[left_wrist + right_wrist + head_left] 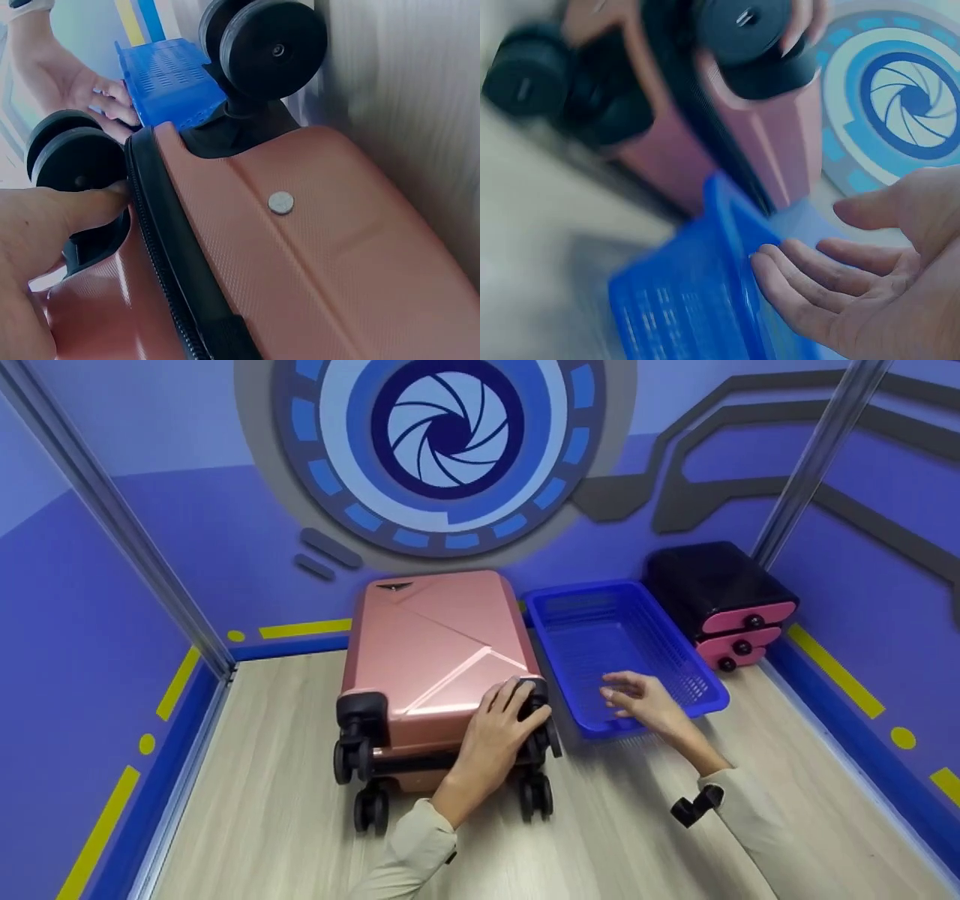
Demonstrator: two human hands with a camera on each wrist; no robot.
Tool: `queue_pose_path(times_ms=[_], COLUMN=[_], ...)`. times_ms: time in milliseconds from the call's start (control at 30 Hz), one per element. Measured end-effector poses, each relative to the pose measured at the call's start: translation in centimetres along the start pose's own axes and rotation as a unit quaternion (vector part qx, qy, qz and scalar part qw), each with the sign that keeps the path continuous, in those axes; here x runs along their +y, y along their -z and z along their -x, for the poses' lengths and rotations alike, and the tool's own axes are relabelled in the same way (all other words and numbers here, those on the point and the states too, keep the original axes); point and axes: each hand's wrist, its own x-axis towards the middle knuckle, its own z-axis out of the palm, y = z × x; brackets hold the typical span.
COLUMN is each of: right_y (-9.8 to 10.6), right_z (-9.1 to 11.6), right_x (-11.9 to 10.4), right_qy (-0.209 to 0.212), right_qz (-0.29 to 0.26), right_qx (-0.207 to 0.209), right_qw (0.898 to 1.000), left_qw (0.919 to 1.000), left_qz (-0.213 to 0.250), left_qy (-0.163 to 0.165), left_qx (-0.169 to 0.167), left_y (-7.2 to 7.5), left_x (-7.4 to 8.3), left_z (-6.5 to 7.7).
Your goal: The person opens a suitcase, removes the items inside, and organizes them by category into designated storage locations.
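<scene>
A pink hard-shell suitcase [442,637] lies flat on the floor, its wheeled end towards me. My left hand [491,727] grips its near right corner, fingers over the top and thumb by the black wheel [82,161]. In the left wrist view, a black zip [161,247] runs between the two shells. My right hand [641,701] hovers over the near end of a blue plastic basket [559,671], fingers loosely bent and holding nothing. The right wrist view shows its palm and the basket's rim [731,232] below.
Right of the basket stands a small black cabinet [705,577] with pink drawer fronts and black knobs. Blue-purple wall panels [187,547] enclose the wood-look floor [277,810] at the back and sides. The basket stands close beside the suitcase.
</scene>
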Motion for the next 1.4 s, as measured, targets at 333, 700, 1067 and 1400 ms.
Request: queue_pose_path(times_ms=[333, 700, 1067, 1400], right_y=[0.3, 0.6, -0.1, -0.1], right_z=[2.8, 2.3, 2.6, 2.6], right_x=[1.2, 3.8, 4.3, 5.1], right_qy=[0.175, 0.330, 0.329, 0.377], right_qz=[0.372, 0.449, 0.463, 0.465], right_qx=[-0.016, 0.062, 0.103, 0.117], right_qw=[0.912, 0.828, 0.817, 0.792], left_qw=[0.9997, 0.9984, 0.9878, 0.9691], left_qz=[-0.012, 0.029, 0.107, 0.150], left_qy=[-0.007, -0.001, 0.035, 0.087], left_qx=[-0.022, 0.049, 0.107, 0.176], left_y=[-0.3, -0.3, 2.6, 6.1], left_x=[0.0, -0.6, -1.7, -4.2], left_z=[-1.4, -1.8, -2.6, -3.0])
